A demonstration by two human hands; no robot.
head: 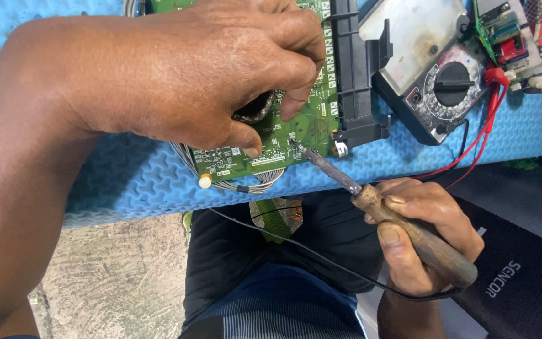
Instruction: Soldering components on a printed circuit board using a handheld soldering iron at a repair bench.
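1. Blue foam mat (pixel 409 163): soft, ribbed in a wavy pattern, covering the work surface under the circuit board; its near edge ends just below the board, over the person's lap.
2. Left hand (pixel 183 69): lies across the upper left of the board, fingers curled and pressed down; thumb and fingertips close around a dark round part on the board.
3. Multimeter (pixel 434 75): right of the board, boxy with a pale, stained face and a black rotary dial; red leads (pixel 487 125) trail from it toward the mat's near edge.
4. Right hand (pixel 425 235): below and right of the board, off the mat, wrapped firmly around the tool handle.
5. Circuit board (pixel 296 125): green, flat, densely printed, with a black plastic frame along its right edge; grey wires loop under its lower edge.
6. Soldering iron (pixel 377 207): worn brown wooden handle, grey metal shaft; the tip touches the board's lower right corner. A thin black cord runs from its handle. Open mat lies beside that corner.
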